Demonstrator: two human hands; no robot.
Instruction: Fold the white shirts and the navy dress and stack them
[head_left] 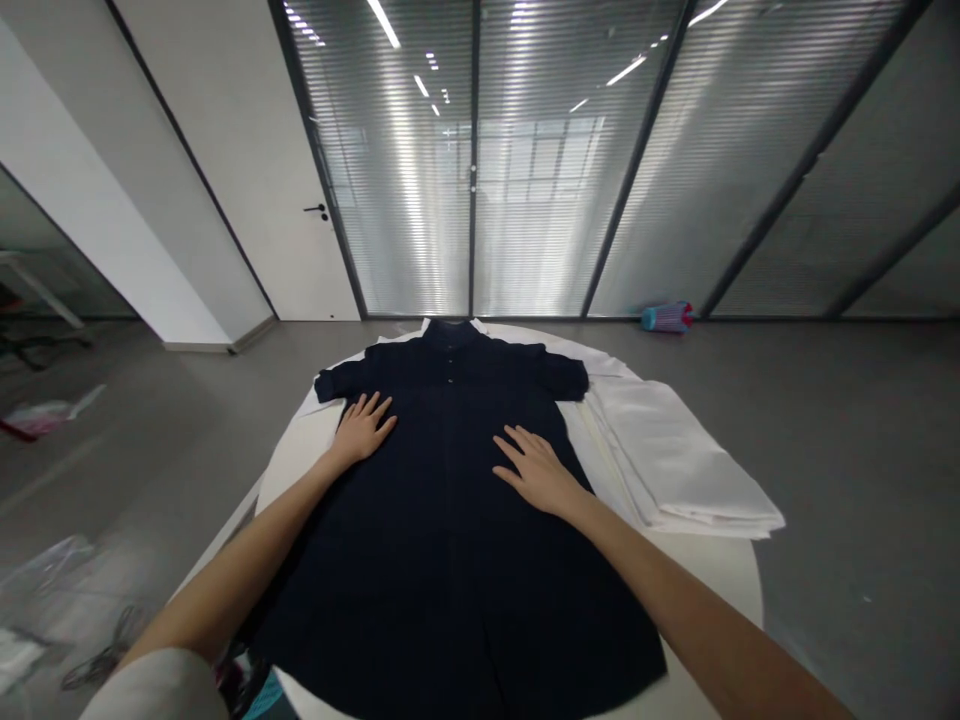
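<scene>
A dark navy short-sleeved garment (450, 520), like a shirt dress, lies spread flat with its collar at the far end and small buttons below the collar. My left hand (361, 430) rests on its left side below the sleeve, fingers spread. On the right side of the cloth lies my right hand (536, 468), flat, with its fingers apart. Neither hand grips anything. Beneath the garment is a round white table (720, 575), and white cloth shows around the collar and sleeves.
Folded white cloth (675, 455) lies on the table's right side, reaching past its edge. A blue and pink basket (666, 318) is on the floor by the glass partition. Clear plastic (49, 565) and a cable (105, 650) lie on the floor at left.
</scene>
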